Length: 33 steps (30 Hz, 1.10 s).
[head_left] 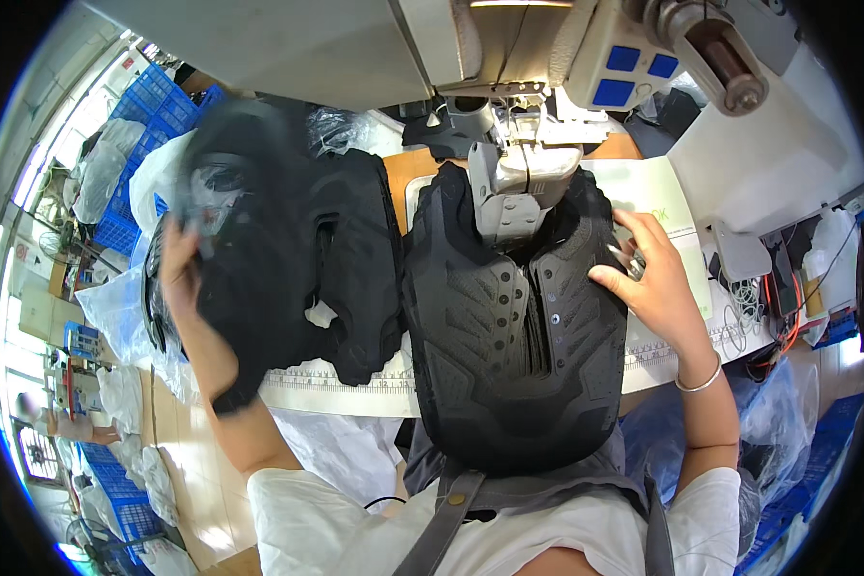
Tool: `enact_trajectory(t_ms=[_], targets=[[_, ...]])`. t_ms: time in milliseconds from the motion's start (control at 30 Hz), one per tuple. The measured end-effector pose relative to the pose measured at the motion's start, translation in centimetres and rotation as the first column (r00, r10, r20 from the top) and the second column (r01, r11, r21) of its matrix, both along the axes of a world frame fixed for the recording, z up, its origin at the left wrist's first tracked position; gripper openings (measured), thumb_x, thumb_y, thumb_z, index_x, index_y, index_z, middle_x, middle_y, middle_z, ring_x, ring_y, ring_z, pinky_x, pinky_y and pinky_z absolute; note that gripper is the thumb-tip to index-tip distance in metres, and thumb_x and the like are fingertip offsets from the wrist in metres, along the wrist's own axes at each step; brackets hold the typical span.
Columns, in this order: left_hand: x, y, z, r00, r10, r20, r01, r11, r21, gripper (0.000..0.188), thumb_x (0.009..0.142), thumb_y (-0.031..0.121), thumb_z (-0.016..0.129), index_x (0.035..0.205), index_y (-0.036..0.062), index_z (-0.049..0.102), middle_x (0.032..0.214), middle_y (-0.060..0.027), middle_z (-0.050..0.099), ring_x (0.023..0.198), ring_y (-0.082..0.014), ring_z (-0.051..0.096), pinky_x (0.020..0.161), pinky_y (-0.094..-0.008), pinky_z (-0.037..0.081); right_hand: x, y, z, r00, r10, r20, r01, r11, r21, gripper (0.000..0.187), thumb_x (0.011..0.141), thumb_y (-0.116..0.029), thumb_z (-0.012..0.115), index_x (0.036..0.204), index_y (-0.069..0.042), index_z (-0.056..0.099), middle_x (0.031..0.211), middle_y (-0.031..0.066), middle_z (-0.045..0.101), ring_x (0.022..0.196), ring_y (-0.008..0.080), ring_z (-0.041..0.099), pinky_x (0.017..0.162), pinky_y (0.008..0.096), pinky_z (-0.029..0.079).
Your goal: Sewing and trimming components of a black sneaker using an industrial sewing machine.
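Note:
A stack of black shoe uppers (523, 384), with a row of eyelets on each side of the throat, lies under the sewing machine head (520, 197). My right hand (660, 283) is at the stack's right edge, thumb and fingers curled around a small shiny metal tool (629, 257) whose kind I cannot make out. On the left, my left hand (179, 264) grips the outer edge of another black shoe upper (254, 259), which is blurred by motion. Beside it, more black uppers (360, 259) lie on the table, partly covered by the raised one.
A curved ruler strip (331, 384) edges the white table. The machine's control box with blue buttons (624, 72) hangs above. Printed paper (658, 206) lies to the right, near cables (739, 317). Blue crates (144, 115) and plastic bags (115, 158) stand at far left.

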State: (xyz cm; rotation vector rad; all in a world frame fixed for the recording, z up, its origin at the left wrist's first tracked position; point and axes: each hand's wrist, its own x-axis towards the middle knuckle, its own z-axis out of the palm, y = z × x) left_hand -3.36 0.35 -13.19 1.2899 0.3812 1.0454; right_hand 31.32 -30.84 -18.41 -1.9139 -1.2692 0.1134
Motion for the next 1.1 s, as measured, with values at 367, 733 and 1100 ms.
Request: enact_trajectory(t_ms=[367, 733, 1100], targets=[[4.7, -1.2, -3.3, 0.268, 0.675, -0.687, 0.102, 0.689, 0.717, 0.051, 0.075, 0.014, 0.063, 0.119, -0.0054, 0.044, 0.117, -0.0201, 0.051, 0.109, -0.0314, 0.048, 0.091, -0.0338, 0.037, -0.1, 0.2, -0.4, 0.988, -0.092, 0.121, 0.082, 0.993, 0.086, 0.061, 0.061, -0.022, 0.077, 0.11, -0.001, 0.048, 0.096, 0.0101, 0.051, 0.088, 0.0226, 0.052, 0.078, 0.0323, 0.043], [11.8, -15.6, -4.5, 0.667, 0.198, -0.718, 0.605, 0.419, 0.677, 0.083, 0.069, 0.051, 0.065, 0.131, 0.007, 0.034, 0.138, -0.0212, 0.022, 0.127, -0.0366, 0.024, 0.099, -0.0545, 0.02, 0.6, -0.9, -1.3, 0.953, -0.205, -0.224, 0.246, 0.953, 0.178, 0.023, 0.076, -0.004, 0.064, 0.098, 0.002, 0.058, 0.074, 0.0014, 0.057, 0.064, 0.0051, 0.048, 0.057, 0.0184, 0.04], [11.9, -15.7, -5.0, 0.648, 0.211, -0.732, 0.603, 0.446, 0.662, 0.087, 0.066, 0.05, 0.067, 0.132, 0.006, 0.032, 0.139, -0.0201, 0.021, 0.127, -0.0362, 0.024, 0.1, -0.0534, 0.018, -1.1, -3.6, -0.1, 0.809, -0.043, -0.586, 0.213, 0.951, 0.225, 0.036, 0.075, -0.011, 0.068, 0.104, -0.001, 0.05, 0.068, -0.0022, 0.051, 0.058, 0.0027, 0.042, 0.054, 0.0161, 0.035]])
